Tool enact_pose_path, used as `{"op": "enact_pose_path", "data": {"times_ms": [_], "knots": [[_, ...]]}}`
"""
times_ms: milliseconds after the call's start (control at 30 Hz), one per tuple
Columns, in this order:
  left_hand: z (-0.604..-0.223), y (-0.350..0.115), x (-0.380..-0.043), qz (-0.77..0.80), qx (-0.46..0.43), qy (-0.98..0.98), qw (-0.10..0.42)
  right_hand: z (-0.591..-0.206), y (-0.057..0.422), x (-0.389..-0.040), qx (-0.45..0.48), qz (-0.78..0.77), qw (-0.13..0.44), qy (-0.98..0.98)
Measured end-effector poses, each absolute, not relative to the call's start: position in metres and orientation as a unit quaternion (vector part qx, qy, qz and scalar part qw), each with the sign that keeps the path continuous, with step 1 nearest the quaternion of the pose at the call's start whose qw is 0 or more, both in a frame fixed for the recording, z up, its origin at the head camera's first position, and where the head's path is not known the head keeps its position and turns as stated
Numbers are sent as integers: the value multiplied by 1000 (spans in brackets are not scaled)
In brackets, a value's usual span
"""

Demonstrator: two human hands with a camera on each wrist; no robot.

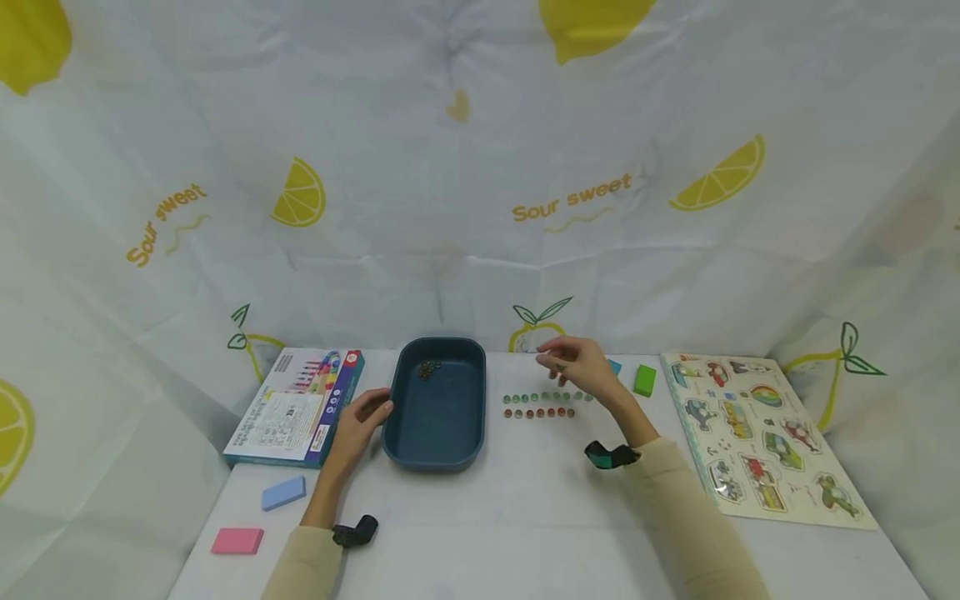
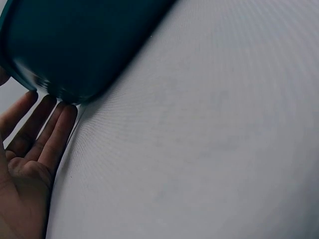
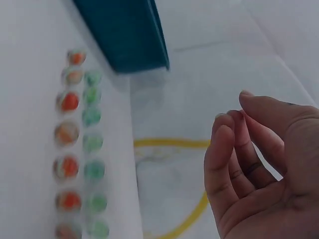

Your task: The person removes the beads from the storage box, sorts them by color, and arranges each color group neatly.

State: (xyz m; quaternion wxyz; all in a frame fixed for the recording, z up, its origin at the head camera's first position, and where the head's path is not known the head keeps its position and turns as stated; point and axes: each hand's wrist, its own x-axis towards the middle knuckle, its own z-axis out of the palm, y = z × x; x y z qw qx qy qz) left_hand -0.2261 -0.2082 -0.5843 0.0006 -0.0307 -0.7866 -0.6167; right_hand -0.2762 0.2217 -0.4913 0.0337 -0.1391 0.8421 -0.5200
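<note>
Green marbles (image 3: 93, 142) rowed at right, left hand (image 1: 356, 431) and right hand (image 1: 581, 365) loosely spread, lining-up seems underway, needing a pinch next.

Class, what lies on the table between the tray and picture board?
The head view shows small green pieces in one row, small reddish pieces in another, a partly hidden blue block and a green block.
</note>
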Motion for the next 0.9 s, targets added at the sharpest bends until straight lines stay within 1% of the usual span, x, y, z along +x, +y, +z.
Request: {"op": "enact_pose_path", "data": {"times_ms": [133,300,433,633,767,900], "knots": [[-586,-206,-226,-618,-34,-785,-5,-487,166,-289,-170,-544,53,820],[-586,-206,-224,-617,-32,-787,-6,-493,101,-300,-168,-575,89,796],[-586,-208,-225,-620,-31,-784,-5,-501,60,-307,-172,-579,91,792],[-586,-208,-225,-609,-28,-792,-9,-520,27,-308,-148,-554,69,816],[-583,-208,-224,-607,-24,-794,-9,-527,16,-306,-116,-534,60,836],[-581,-208,-224,-615,-28,-788,-9,-532,10,-310,-107,-487,52,865]]}}
